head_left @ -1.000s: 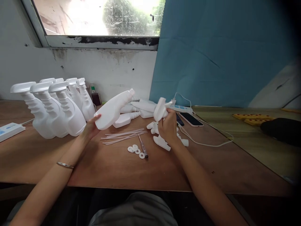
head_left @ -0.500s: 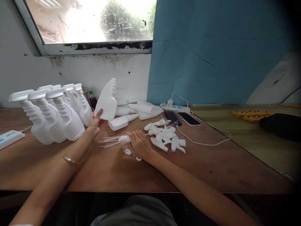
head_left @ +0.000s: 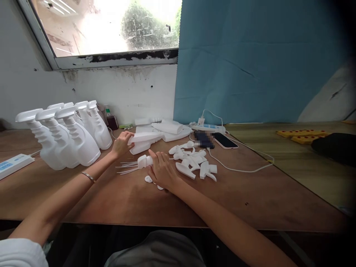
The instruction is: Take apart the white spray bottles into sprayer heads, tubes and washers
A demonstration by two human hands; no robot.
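Note:
A white plastic bottle [head_left: 146,137] lies nearly level in my left hand [head_left: 122,144], whose fingers pinch its base end; the neck points right over other bottles. My right hand [head_left: 164,170] is curled over white trigger spray heads [head_left: 144,161] on the table, closed on one of them. Their screw collars show left of the fingers, and thin dip tubes [head_left: 126,167] stick out leftward; the trigger parts are hidden under the hand. Small white ring washers [head_left: 148,179] lie just below. Several loose spray heads [head_left: 191,161] are heaped right of my right hand.
Assembled spray bottles [head_left: 79,139] stand in a group at the left, beside a power strip [head_left: 16,165]. Capless white bottles [head_left: 174,129] lie at the back. Phones [head_left: 226,141], a white cable [head_left: 247,171] and another power strip [head_left: 210,128] are at the right. A dark bottle [head_left: 111,121] stands behind.
My left hand has lowered the bottle and tipped it from upright to nearly level, neck to the right. My right hand stays at the spray heads, its fingers shifted slightly.

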